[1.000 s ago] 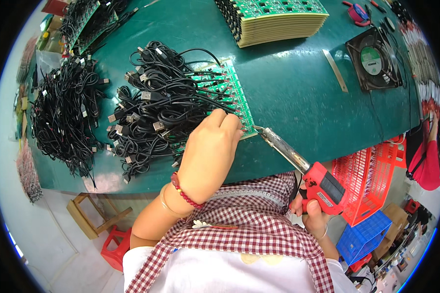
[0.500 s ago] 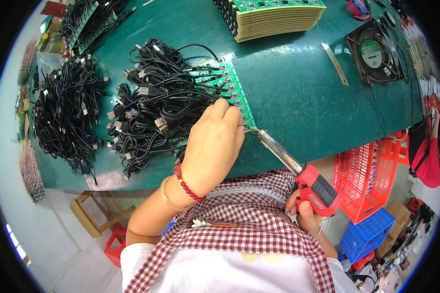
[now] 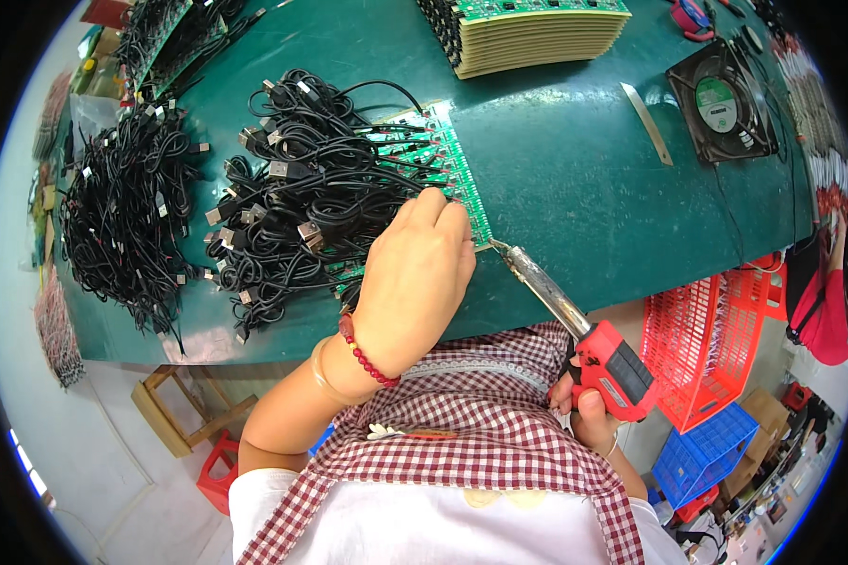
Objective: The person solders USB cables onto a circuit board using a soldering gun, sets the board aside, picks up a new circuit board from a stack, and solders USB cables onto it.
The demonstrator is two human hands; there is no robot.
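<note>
A green circuit board panel (image 3: 462, 173) lies on the table, with black USB cables (image 3: 325, 155) running from it to the left in a thick heap. Over the panel's near part, my left hand (image 3: 420, 273) is closed, fingertips bent down at the board; what they pinch is hidden beneath them. My right hand (image 3: 589, 414) grips a red soldering iron (image 3: 616, 369) by its handle. The iron's metal barrel slants up to the left, its tip beside the panel's near right corner, close to my left fingers. Whether the tip touches the board, I cannot tell.
Another pile of black USB cables (image 3: 127, 217) lies at the left. A stack of circuit boards (image 3: 542, 47) stands at the far side. On the right are a metal strip (image 3: 646, 124) and a black fan (image 3: 721, 102). Below the table edge stands a red basket (image 3: 702, 344).
The soldering iron's tip has shifted slightly right and away from my left fingers. My left hand stays nearly in place over the board.
</note>
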